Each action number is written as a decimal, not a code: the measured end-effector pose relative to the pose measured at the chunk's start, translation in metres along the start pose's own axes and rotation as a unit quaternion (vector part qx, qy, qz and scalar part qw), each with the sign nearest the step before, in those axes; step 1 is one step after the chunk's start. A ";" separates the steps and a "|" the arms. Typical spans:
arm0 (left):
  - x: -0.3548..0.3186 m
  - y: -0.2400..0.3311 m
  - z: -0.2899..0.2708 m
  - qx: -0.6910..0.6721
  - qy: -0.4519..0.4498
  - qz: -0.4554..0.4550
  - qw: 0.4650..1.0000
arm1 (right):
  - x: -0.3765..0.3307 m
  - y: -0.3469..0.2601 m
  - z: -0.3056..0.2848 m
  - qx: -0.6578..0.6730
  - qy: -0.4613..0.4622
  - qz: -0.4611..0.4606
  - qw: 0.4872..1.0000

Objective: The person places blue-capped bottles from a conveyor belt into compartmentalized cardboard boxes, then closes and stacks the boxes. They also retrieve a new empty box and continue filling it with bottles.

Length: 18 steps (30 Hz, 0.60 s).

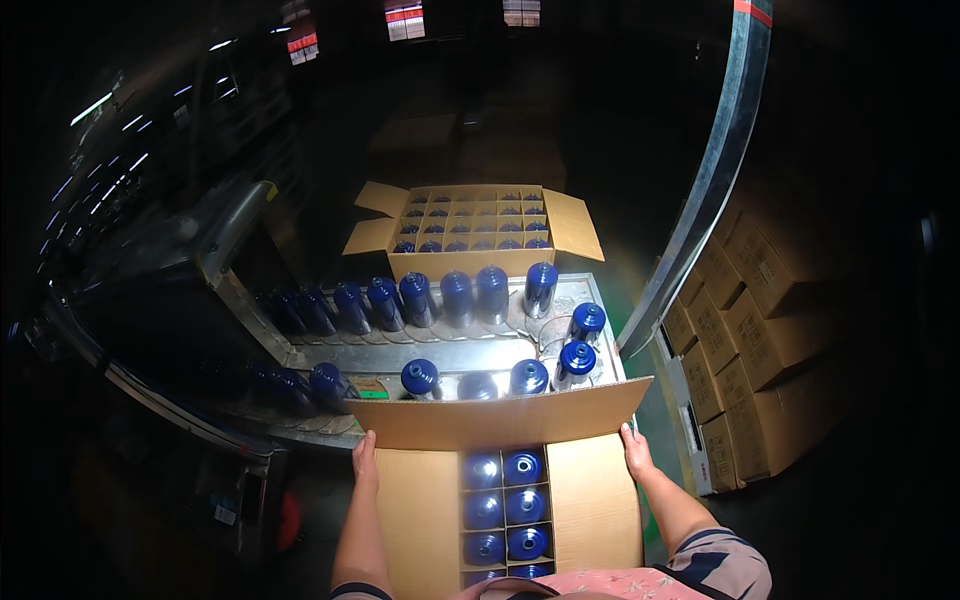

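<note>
forearms (pixel 676 503) outstretched, well apart, left fingers (pixel 368 443) and right fingers (pixel 630 437) in a level grip

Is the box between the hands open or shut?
The box is partly open: its far flap is raised, and blue bottles show between the side flaps.

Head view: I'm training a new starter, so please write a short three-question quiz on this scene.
1. True or false: the left hand and the right hand are on opposite sides of the near carton.
2. Choose one: how are the blue containers on the metal-edged table placed? A) lying flat; B) standing on end; C) stacked in layers.
3. Fill in: the stacked cartons are on the person's ____ side.

Key: 1. True. 2. B. 3. Right.
</note>
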<state>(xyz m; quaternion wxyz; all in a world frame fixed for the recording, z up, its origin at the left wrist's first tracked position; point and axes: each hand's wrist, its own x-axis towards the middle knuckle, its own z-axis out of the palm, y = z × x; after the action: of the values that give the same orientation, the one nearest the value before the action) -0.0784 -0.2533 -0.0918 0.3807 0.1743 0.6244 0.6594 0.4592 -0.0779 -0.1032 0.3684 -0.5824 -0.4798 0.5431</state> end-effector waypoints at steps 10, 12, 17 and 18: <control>-0.028 0.006 -0.025 0.049 0.069 -0.014 0.996 | -0.046 -0.010 0.008 -0.016 -0.010 -0.008 1.000; -0.037 0.008 -0.034 0.100 0.098 -0.025 0.990 | -0.063 -0.009 0.005 0.009 0.018 -0.008 1.000; -0.081 0.020 -0.068 0.090 0.027 0.005 0.996 | -0.123 -0.011 -0.017 0.111 0.009 0.000 0.994; -0.087 0.023 -0.071 0.075 0.004 0.026 0.997 | -0.132 -0.016 -0.022 0.102 0.011 -0.044 0.994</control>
<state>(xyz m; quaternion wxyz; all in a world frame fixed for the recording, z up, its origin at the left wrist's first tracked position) -0.0788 -0.3634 -0.0595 0.3468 0.2158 0.6686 0.6214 0.4849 -0.1985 -0.0482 0.4548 -0.5259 -0.4428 0.5661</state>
